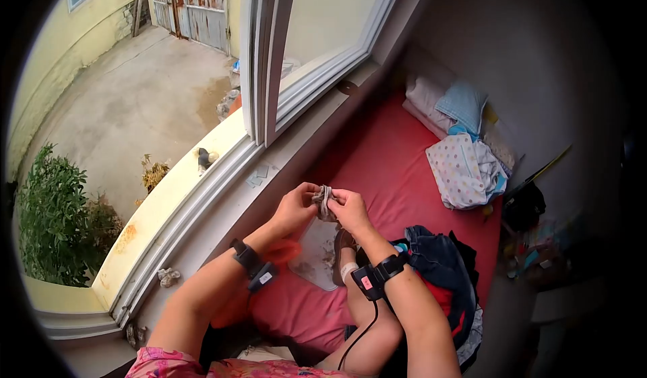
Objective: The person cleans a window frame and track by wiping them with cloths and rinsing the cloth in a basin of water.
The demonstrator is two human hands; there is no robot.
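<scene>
Both my hands meet near the middle of the head view, over the red bed. My left hand [296, 207] pinches the left side of a small crumpled grey cloth [325, 203]. On its other side, the thumb and fingers of my right hand [348, 209] grip the same cloth, which looks bunched and twisted. What kind of cloth piece it is, I cannot make out. Beneath the hands lies a pale, stained flat sheet or board [311, 257] on the bed. A brown shoe [342, 253] on my foot rests at its right edge.
An open sliding window [259, 61] and its sill [226, 203] run along the left, with a small crumpled bundle [168, 277] on the sill. Dark clothes [431, 257] are heaped right of my leg. Folded bedding [461, 166] lies at the far end of the red bed [397, 176].
</scene>
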